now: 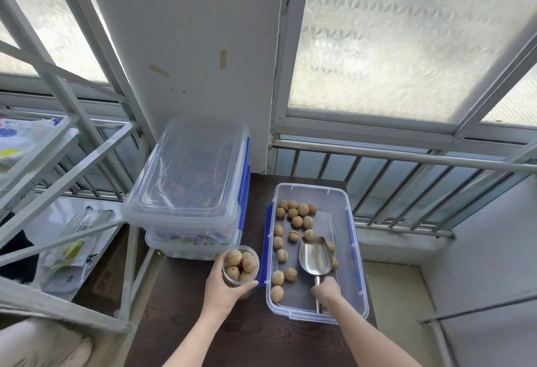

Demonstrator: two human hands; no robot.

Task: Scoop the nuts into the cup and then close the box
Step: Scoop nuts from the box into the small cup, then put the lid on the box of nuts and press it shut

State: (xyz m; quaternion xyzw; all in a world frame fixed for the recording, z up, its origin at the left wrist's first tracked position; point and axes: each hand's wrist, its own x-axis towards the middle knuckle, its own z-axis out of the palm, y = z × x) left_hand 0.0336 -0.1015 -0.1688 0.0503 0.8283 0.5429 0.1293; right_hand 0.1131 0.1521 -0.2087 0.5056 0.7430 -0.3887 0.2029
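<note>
Bystanders around the dark wooden table [186, 323]

Two lidded clear bins [189, 180] with blue clips sat stacked on the table's far left corner. A white metal rack [66, 163] stood left of the table, packets [72, 247] lying under it. Behind the table ran a steel railing [406, 160] below frosted windows [406, 41].

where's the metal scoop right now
In the head view, the metal scoop lies inside the open box on the right, held by the right hand, nuts just ahead.

Domestic enclosed balcony: frosted sliding windows [406, 41] fitted above a steel railing [406, 160]; a dark wooden surface [232, 331], stacked lidded storage boxes [189, 189] and a white metal rack [58, 163] are noted.
</note>
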